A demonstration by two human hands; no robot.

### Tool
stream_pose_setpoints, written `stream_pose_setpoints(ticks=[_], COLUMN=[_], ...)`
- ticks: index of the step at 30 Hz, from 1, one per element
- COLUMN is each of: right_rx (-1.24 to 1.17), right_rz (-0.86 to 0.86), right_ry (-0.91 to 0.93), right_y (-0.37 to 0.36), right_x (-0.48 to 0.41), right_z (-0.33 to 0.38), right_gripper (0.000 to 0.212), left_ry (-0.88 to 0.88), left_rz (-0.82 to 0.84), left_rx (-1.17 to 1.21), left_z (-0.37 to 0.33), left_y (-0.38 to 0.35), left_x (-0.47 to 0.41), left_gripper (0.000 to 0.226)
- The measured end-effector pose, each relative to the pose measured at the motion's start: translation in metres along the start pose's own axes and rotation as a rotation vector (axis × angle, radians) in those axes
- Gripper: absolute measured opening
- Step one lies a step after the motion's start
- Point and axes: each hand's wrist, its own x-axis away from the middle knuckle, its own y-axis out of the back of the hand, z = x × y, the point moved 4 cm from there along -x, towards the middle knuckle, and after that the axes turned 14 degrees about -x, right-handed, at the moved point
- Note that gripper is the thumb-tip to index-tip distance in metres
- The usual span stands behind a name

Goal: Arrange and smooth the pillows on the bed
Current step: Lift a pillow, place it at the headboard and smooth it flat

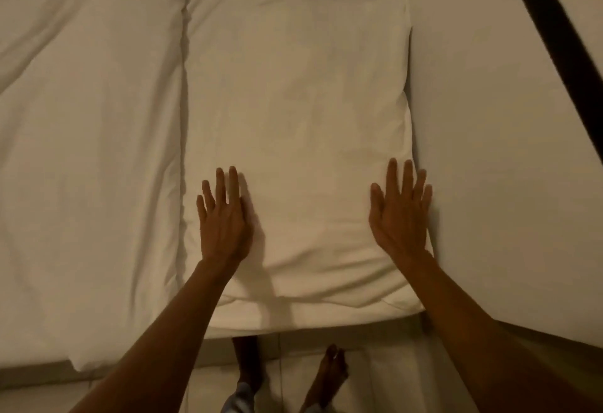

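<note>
My landmark is the long, plump white fabric pillow [293, 138] lying flat on the bed right in front of me. Its long axis runs straight away from me, one short end at the bed's near edge, the other pointing to the far side. Both my hands lie palm-down on its near end, fingers spread wide and flat, gripping nothing. My left hand [223, 220] presses close to the pillow's left edge; my right hand [399, 213] sits at its right edge, the outer fingers about at the border with the smooth pale sheet [496, 151] beyond. Neither hand is clearly nearer; they sit level with each other, with most of the pillow stretching ahead of my fingertips.

Left of the pillow, touching it along a shadowed seam, lies a second wrinkled white cushion or duvet [88, 151]; I cannot tell which. I judge the next stroke should run forward along the long axis, pushing the soft creases out.
</note>
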Motion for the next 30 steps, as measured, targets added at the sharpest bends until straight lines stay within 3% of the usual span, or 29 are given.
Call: stream_pose_setpoints(ticks=[3,6,10,14,17,20,26,30], right_rx=[-0.047,-0.011,0.021,0.025,-0.028,0.029,0.026,-0.024], right_rz=[-0.020,0.077,0.107,-0.025,-0.012,0.076,0.016,-0.049], right_ry=[0.136,0.245,0.206,0.040,0.183,0.284,0.049,0.132], right_y=[-0.013,-0.033,-0.029,-0.011,-0.025,-0.047,-0.033,-0.034], right_x=[-0.022,-0.033,-0.043,-0.077,-0.107,-0.125,-0.143,-0.189], right_z=[0.055,0.080,0.039,0.032,0.085,0.103,0.046,0.080], right_gripper=[0.061,0.061,0.061,0.064,0.063,0.063,0.067,0.063], left_ry=[-0.214,-0.371,-0.328,-0.062,-0.271,-0.443,-0.393,-0.375], left_rz=[-0.111,-0.050,0.054,0.046,-0.081,-0.092,-0.081,-0.137], left_rx=[0.102,0.077,-0.113,-0.057,0.051,0.078,-0.007,0.113], left_z=[-0.065,-0.109,-0.063,-0.014,-0.062,-0.104,-0.078,-0.110], left_y=[0.024,0.021,-0.007,0.002,0.022,0.018,0.002,0.029], left_x=[-0.035,-0.067,-0.081,-0.099,-0.124,-0.148,-0.166,-0.210], left_gripper=[0.055,0.055,0.059,0.063,0.060,0.057,0.056,0.056])
